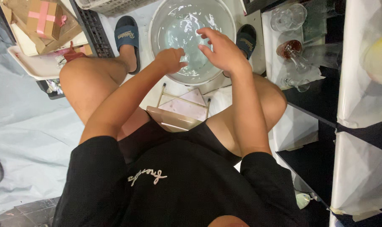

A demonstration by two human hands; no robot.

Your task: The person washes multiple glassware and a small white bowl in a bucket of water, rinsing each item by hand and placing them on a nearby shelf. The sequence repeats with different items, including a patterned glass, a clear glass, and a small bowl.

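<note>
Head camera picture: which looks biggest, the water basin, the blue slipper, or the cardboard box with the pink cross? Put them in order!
1. Water basin, clearly the largest.
2. Blue slipper and cardboard box look about alike, so I won't rank them; the box is cut off by the frame edge.

Both hands, left and right, are over the basin.

The basin (157,25) far rim is cut off; grips' contents unclear.

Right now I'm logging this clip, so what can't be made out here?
Head view only:
- Whatever the left hand and right hand handle in the basin: lost in glare on the water.
- Basin's far rim: cut by the top edge.
- Stool: mostly hidden by the legs.
</note>
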